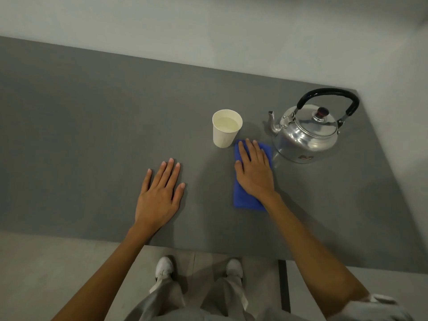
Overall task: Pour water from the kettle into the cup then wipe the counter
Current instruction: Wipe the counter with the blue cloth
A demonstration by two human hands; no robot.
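Observation:
A white paper cup (225,133) with water in it stands upright on the grey counter (92,135). To its right sits a shiny metal kettle (308,133) with a black handle, spout toward the cup. A folded blue cloth (243,198) lies flat between and in front of them. My right hand (253,169) presses flat on the cloth, fingers extended, fingertips close to the cup's base. My left hand (162,193) rests flat on the bare counter to the left, fingers apart, holding nothing.
The counter ends at a wall behind and at a corner right of the kettle. Its front edge runs just before my feet on a pale floor (46,274). Wide bare counter stretches to the left.

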